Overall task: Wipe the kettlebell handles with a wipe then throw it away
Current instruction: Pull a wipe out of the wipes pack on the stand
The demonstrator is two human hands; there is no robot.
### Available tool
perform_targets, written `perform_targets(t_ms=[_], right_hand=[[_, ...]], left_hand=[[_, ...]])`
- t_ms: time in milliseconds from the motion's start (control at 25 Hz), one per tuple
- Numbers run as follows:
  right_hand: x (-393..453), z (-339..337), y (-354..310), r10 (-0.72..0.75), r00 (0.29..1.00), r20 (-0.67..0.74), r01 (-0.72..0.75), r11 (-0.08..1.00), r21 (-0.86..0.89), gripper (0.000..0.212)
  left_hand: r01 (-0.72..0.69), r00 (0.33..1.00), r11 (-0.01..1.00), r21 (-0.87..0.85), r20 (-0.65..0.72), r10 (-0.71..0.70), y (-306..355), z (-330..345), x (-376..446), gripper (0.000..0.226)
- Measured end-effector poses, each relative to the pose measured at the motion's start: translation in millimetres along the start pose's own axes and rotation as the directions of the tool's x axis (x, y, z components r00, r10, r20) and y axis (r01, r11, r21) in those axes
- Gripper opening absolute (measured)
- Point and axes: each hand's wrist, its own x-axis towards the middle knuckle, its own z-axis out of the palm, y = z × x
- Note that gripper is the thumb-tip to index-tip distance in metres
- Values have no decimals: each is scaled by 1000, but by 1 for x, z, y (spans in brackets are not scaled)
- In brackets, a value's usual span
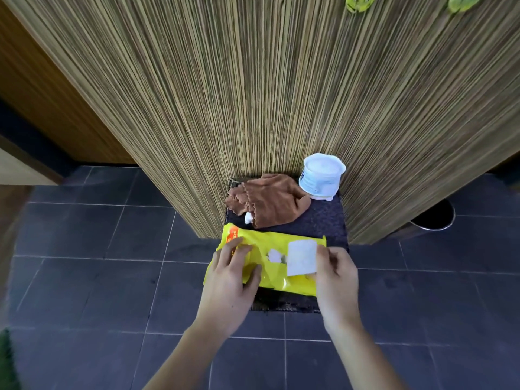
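Left hand (pixel 235 273) fingers spread, pressing one yellow plastic wipe packet (pixel 277 273) on the dark counter (pixel 327 220), right hand (pixel 336 273) pinching its white flap (pixel 301 257) open, one brown cloth (pixel 267 202), one white tub (pixel 322 175) behind.

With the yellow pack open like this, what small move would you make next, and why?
Probably pinch the white wipe tip poking from the opening and pull it out. The right hand holds the white flap peeled back, and the left hand steadies the yellow plastic wipe pack on the dark mat, so the wipe looks exposed but not yet drawn.
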Motion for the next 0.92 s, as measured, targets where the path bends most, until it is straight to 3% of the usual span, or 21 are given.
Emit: perform_targets(t_ms=[120, 320, 560, 680, 840, 920], right_hand=[[-1, -9, 6, 73, 997, 20, -74, 995, 63, 19], [-4, -9, 0, 21, 999, 37, -23, 998, 53, 19], [-5, -10, -1, 12, 999, 50, -16, 997, 81, 19], [-6, -9, -2, 20, 998, 67, -28, 993, 117, 20], [-15, -1, -11, -48, 991, 122, 35, 994, 107, 22], [-24, 5, -16, -134, 964, 229, 124, 991, 60, 25]], left_hand=[[-73, 997, 997, 30, -16, 73, 9, 3, 9, 36], [-150, 986, 988, 38, -66, 152, 23, 12, 23, 15], [-50, 978, 977, -206, -207, 7, 47, -26, 36, 7], [32, 949, 938, -345, -284, -137, 60, -57, 44, 8], [90, 931, 816, -570, -243, -272, 66, -84, 52, 13], [101, 935, 780, -618, -209, -287, 67, -90, 52, 13]])
